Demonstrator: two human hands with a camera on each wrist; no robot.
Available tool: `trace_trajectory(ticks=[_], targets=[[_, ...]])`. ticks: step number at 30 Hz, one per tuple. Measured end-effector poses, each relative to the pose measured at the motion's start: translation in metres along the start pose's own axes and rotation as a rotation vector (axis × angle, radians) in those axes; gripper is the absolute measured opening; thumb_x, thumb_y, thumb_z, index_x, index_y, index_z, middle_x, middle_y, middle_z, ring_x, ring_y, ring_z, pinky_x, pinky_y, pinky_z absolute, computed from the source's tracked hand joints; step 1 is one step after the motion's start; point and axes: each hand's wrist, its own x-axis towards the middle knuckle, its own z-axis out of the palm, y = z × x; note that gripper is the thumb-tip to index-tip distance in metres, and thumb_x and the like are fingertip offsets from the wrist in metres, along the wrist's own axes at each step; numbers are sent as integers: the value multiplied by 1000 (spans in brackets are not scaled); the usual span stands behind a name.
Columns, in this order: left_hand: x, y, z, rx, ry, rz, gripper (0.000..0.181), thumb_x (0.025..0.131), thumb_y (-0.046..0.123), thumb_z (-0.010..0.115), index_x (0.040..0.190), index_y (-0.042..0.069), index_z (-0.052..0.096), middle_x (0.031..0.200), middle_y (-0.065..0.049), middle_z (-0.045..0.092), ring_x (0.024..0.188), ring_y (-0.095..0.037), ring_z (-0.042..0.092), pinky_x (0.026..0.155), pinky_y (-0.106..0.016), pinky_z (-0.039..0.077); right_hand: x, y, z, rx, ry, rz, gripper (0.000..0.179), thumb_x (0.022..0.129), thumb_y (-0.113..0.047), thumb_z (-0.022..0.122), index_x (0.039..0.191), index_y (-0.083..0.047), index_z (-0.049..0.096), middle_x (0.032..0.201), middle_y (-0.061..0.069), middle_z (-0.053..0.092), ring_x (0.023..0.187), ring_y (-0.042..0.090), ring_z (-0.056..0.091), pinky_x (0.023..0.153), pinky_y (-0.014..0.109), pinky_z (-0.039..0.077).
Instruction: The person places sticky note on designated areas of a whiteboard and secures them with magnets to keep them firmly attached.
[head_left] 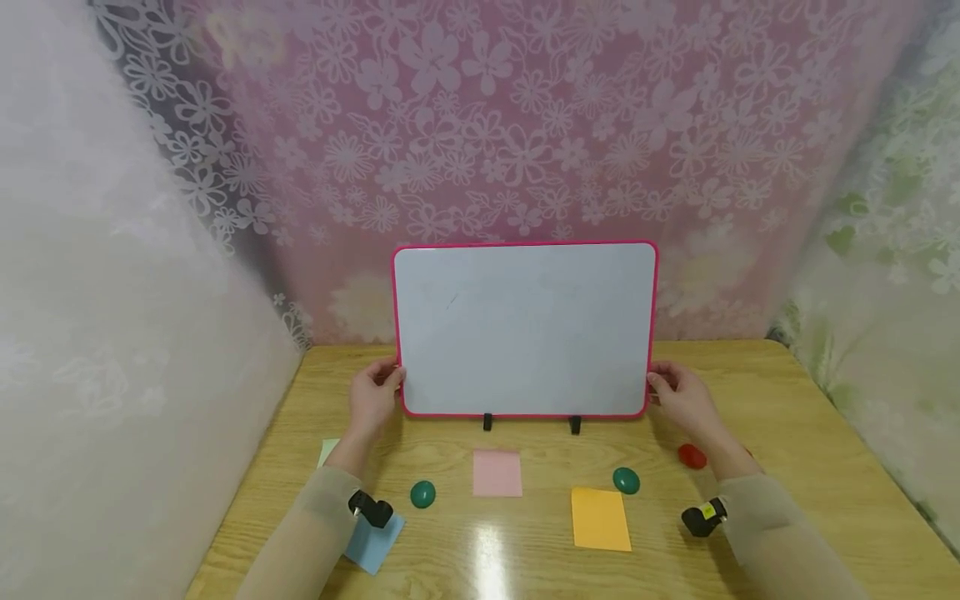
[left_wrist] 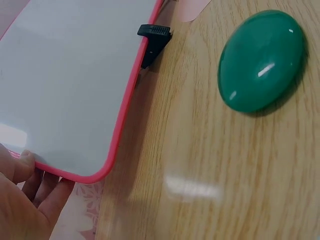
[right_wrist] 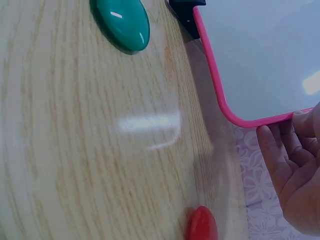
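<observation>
A whiteboard (head_left: 525, 329) with a pink frame stands near the back of the table, its lower edge on two black stand feet (head_left: 487, 422). My left hand (head_left: 374, 395) pinches its left edge near the lower corner, thumb on the front and fingers behind. On the opposite edge my right hand (head_left: 684, 402) pinches the frame at about the same height. The left wrist view shows one stand foot (left_wrist: 154, 42) hooked over the bottom frame. In the right wrist view the right thumb lies over the pink rim (right_wrist: 255, 122). A short dark mark is on the board's surface.
Two green oval magnets (head_left: 423, 494) lie on the wooden table (head_left: 525, 575), with a red one (head_left: 692, 456) by the right wrist. Pink (head_left: 497, 473), orange (head_left: 601, 519) and blue paper squares (head_left: 373, 542) lie in front; a green one (head_left: 327, 451) is partly behind the left forearm. Floral curtains hang around.
</observation>
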Motion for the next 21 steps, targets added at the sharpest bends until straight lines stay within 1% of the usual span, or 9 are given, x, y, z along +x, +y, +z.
trace_trajectory(ticks=[4,7,9,15,21], targets=[[0,-3,-1,-16,-30,-13,31,105,8,70,135,3,72,123,-17,69,105,-29,64,94,-43,61,-2,1,0,10,1,-8,40,116,-16,46,141,14,51,129,33,62,116,44,66,90,37,62],[0,-7,-4,-21,-54,-11,35,105,9,70,140,6,70,124,-18,68,107,-31,65,97,-48,60,-3,0,0,21,-11,-3,40,116,-17,46,143,13,50,130,34,61,115,43,67,91,40,61],[-1,-9,-5,-6,-70,-4,38,105,11,71,143,8,68,124,-18,68,106,-31,66,97,-50,59,-4,0,-1,29,-20,2,42,116,-18,47,144,13,49,132,33,61,114,42,68,92,42,61],[-2,-11,-7,24,-101,29,43,105,14,72,146,6,63,125,-21,68,106,-31,69,98,-53,58,-5,2,-4,62,-29,-27,44,116,-20,48,145,13,49,134,35,60,115,43,67,90,42,62],[-4,-10,-9,32,-124,21,46,105,17,72,148,4,60,127,-22,66,112,-34,68,99,-52,58,-5,6,-6,61,-37,-37,43,116,-21,49,145,10,50,134,32,60,118,45,65,91,41,62]])
